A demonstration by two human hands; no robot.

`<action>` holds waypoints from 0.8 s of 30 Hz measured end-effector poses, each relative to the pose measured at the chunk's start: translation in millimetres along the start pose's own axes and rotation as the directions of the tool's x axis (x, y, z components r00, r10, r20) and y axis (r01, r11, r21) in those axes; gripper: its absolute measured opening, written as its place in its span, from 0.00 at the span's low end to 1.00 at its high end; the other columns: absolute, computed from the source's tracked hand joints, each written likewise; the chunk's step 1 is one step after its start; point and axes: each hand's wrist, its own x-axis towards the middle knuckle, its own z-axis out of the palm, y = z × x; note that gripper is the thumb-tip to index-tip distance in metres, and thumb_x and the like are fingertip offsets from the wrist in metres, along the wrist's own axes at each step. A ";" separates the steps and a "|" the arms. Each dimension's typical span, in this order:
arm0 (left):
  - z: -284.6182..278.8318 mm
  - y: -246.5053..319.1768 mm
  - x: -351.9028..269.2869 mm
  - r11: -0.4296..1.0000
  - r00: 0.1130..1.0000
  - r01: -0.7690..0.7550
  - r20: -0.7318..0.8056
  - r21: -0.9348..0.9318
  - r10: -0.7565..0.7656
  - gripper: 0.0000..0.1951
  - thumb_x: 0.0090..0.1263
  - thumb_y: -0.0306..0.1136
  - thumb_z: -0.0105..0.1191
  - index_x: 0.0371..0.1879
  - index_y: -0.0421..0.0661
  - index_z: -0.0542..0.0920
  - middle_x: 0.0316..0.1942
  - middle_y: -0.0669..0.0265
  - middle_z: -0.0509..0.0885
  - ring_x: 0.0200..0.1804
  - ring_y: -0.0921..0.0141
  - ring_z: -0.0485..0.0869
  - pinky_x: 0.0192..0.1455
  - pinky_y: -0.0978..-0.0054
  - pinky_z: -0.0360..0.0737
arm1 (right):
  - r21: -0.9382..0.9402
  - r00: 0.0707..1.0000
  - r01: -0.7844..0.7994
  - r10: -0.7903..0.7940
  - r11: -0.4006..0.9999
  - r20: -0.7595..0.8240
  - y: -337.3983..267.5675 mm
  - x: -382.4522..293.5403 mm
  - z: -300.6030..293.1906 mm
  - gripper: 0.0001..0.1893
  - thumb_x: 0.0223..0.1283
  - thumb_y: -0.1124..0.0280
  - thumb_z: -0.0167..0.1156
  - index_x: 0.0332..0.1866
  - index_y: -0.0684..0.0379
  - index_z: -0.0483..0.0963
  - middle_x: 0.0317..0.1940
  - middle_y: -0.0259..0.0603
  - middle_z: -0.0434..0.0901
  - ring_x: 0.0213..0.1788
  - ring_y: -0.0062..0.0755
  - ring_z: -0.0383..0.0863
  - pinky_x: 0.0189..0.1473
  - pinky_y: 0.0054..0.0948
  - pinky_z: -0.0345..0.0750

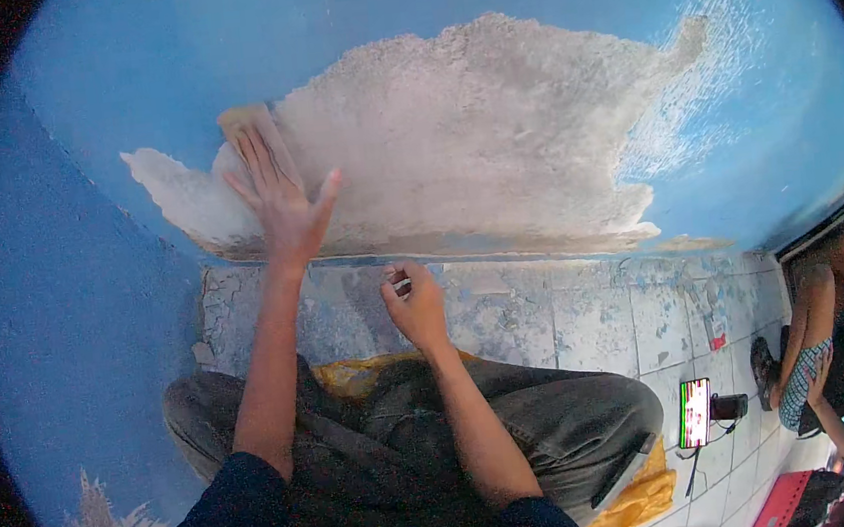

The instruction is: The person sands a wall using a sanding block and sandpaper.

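My left hand (pixel 282 200) presses a folded sheet, perhaps sandpaper (pixel 286 151), flat on the wall with its fingers spread. The sheet lies at the left part of a large bare plaster patch (pixel 456 140) in the blue painted wall (pixel 222 47). Lower and to the right, my right hand (pixel 416 298) is raised over the tiled floor, its fingers curled towards the thumb. Whether it holds anything small cannot be told.
Paint flakes litter the floor tiles (pixel 608 322) along the wall. A lit phone (pixel 695 413) stands right of my knee. Yellow sheeting (pixel 638 497) and a flat metal-edged tool (pixel 624 469) lie beside my leg. Another person (pixel 813 350) sits at the far right, near a red case (pixel 782 503).
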 end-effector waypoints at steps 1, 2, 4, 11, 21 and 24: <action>4.7 -6.7 -6.8 0.999 1.000 -0.017 -0.005 0.034 0.017 0.53 0.55 0.62 0.50 0.66 0.32 0.43 0.69 0.44 0.39 0.71 0.51 0.35 0.64 0.39 0.31 | 0.008 1.000 0.000 0.000 1.000 0.007 -3.6 -0.5 1.6 0.10 0.48 0.74 0.59 0.39 0.60 0.74 0.29 0.42 0.76 0.26 0.30 0.77 0.30 0.28 0.75; 14.6 -15.2 -20.9 0.999 1.000 -0.016 -0.004 0.044 0.016 0.53 0.55 0.62 0.50 0.66 0.32 0.43 0.69 0.44 0.39 0.71 0.51 0.35 0.64 0.39 0.31 | 0.024 0.998 -0.035 0.034 0.999 0.050 -7.3 -1.5 2.7 0.11 0.48 0.73 0.59 0.39 0.59 0.74 0.32 0.44 0.76 0.29 0.35 0.78 0.33 0.31 0.75; 31.5 -23.7 -46.5 0.987 1.000 0.006 0.015 0.160 -0.008 0.52 0.55 0.62 0.49 0.67 0.33 0.43 0.69 0.44 0.38 0.72 0.53 0.35 0.64 0.39 0.31 | 0.037 0.993 -0.072 0.068 0.997 0.093 -7.5 -2.6 3.9 0.12 0.47 0.72 0.59 0.40 0.58 0.74 0.34 0.46 0.75 0.31 0.41 0.78 0.35 0.35 0.75; 0.5 6.0 5.7 0.999 0.999 -0.010 -0.038 0.037 0.012 0.54 0.53 0.62 0.51 0.64 0.27 0.43 0.69 0.43 0.37 0.71 0.52 0.35 0.64 0.39 0.32 | -0.013 0.995 -0.059 0.060 0.998 0.084 1.6 -0.6 -0.6 0.13 0.47 0.71 0.59 0.40 0.58 0.73 0.33 0.46 0.75 0.33 0.42 0.78 0.36 0.36 0.75; 42.3 -31.5 -45.2 0.973 0.969 0.223 -0.092 -0.053 -0.227 0.55 0.53 0.60 0.51 0.64 0.26 0.42 0.69 0.42 0.38 0.71 0.51 0.34 0.66 0.42 0.31 | 0.016 0.996 -0.068 0.067 0.998 0.067 1.0 -1.7 2.5 0.12 0.49 0.71 0.60 0.40 0.59 0.72 0.33 0.46 0.75 0.32 0.39 0.78 0.35 0.34 0.75; 35.6 -24.3 -26.4 0.967 0.963 0.182 -0.168 -0.181 -0.212 0.54 0.54 0.62 0.50 0.65 0.27 0.41 0.69 0.42 0.38 0.71 0.50 0.34 0.66 0.41 0.32 | 0.007 0.994 -0.081 0.080 0.997 0.076 -2.3 0.1 -1.1 0.12 0.49 0.71 0.60 0.40 0.59 0.72 0.33 0.46 0.75 0.33 0.39 0.79 0.36 0.35 0.75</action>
